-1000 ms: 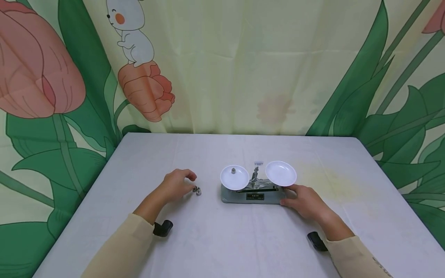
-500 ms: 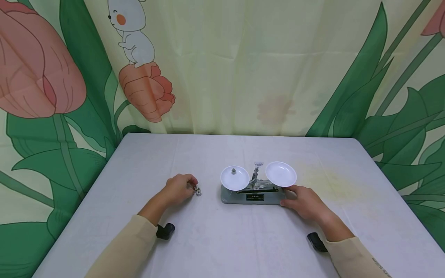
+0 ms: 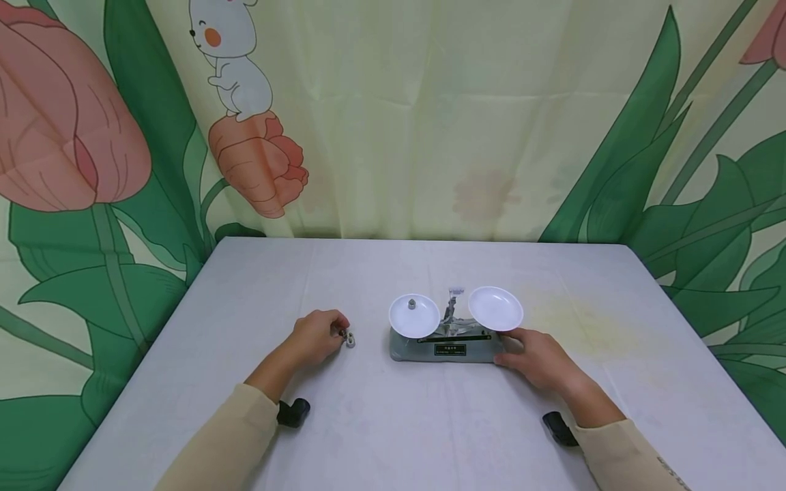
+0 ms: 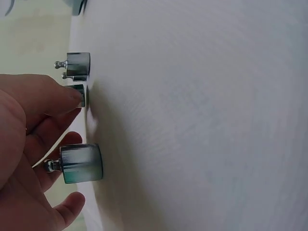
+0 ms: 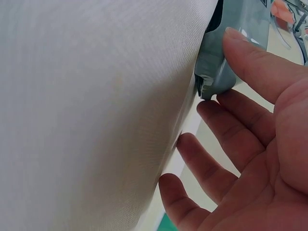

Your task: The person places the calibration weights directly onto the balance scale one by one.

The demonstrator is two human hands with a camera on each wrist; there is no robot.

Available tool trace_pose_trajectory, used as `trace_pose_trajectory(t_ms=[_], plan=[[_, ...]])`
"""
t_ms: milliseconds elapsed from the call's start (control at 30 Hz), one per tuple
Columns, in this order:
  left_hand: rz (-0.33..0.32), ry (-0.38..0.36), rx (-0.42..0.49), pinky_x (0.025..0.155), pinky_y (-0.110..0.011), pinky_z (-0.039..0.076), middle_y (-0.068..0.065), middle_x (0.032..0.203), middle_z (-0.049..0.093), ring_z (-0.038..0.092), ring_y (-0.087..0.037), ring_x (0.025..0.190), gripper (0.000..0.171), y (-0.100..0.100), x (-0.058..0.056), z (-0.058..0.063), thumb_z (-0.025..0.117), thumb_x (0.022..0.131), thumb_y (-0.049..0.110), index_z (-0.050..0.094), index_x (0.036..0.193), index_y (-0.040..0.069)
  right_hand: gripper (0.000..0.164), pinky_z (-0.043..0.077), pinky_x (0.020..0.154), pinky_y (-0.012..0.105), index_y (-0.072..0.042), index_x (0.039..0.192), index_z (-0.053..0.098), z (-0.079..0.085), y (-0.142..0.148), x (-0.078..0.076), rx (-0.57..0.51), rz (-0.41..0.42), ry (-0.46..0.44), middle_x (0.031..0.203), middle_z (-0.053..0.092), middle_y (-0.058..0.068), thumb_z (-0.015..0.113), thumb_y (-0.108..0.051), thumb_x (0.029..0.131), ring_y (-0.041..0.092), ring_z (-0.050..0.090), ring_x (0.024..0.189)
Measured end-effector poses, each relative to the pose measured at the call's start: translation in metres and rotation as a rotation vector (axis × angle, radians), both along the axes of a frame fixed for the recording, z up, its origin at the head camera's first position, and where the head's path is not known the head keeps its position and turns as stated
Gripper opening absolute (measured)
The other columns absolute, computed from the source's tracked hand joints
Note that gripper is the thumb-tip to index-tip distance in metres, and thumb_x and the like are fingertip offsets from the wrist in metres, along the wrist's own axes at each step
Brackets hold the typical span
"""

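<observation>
Head and left wrist views are showing the left hand [image 3: 316,336] pinching a small silver cylindrical weight [image 4: 81,90] between thumb and index finger. A larger knobbed silver cylinder [image 4: 82,164] is standing near its other fingers; two upright silver weights [image 4: 79,63] are standing just past the thumb. On the white-covered table [image 3: 393,423], the right hand [image 3: 540,358] is gripping one end of a grey two-pan balance scale [image 3: 413,349]; one knobbed silver weight [image 3: 412,304] is sitting in its left white round pan [image 3: 405,324].

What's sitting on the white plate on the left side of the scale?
One small metal weight stands on that plate, toward its far side. The bit of plate right under the weight is covered, so I can't see it.
</observation>
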State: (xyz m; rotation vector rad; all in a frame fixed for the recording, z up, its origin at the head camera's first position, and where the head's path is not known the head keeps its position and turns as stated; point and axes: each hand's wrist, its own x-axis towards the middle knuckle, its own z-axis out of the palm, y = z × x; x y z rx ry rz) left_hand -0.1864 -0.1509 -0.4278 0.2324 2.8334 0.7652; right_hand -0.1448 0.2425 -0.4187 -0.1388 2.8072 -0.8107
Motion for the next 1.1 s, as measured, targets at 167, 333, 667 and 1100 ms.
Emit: trace_pose_trajectory(t_ms=[167,333,667,1100], plan=[[0.005,0.013,0.001,0.097,-0.050,0.039,0.002,0.105,0.068,0.060,-0.024,0.107,0.021,-0.001,0.003,0.008,0.070,0.087,0.005,0.069,0.107,0.012,0.065,0.035,0.101,0.068,0.004,0.139,0.054,0.000,0.000,0.000,0.005,-0.001,-0.003,0.140,0.052,0.028,0.078,-0.027,0.087,0.051,0.042,0.132],[-0.026,0.063,0.007,0.097,-0.052,0.039,0.002,0.105,0.068,0.058,-0.028,0.113,0.020,0.000,0.004,0.021,0.069,0.088,0.006,0.070,0.107,0.012,0.064,0.034,0.102,0.068,0.004,0.139,0.054,-0.001,0.001,0.000,0.009,0.000,-0.001,0.140,0.052,0.029,0.077,-0.026,0.087,0.051,0.042,0.132],[-0.116,0.151,0.022,0.101,-0.054,0.036,0.004,0.101,0.068,0.057,-0.026,0.113,0.016,0.015,0.011,0.048,0.073,0.091,0.014,0.072,0.106,0.011,0.064,0.036,0.101,0.066,0.003,0.139,0.055,-0.001,0.001,0.000,0.012,0.003,0.001,0.139,0.053,0.028,0.078,-0.027,0.087,0.050,0.043,0.131],[-0.144,0.229,0.040,0.105,-0.054,0.033,0.004,0.101,0.070,0.057,-0.024,0.113,0.015,0.038,0.016,0.068,0.075,0.091,0.017,0.073,0.105,0.014,0.063,0.037,0.100,0.066,0.004,0.137,0.056,-0.002,0.002,0.000,0.009,0.023,0.031,0.137,0.055,0.028,0.077,-0.027,0.087,0.050,0.045,0.129]])
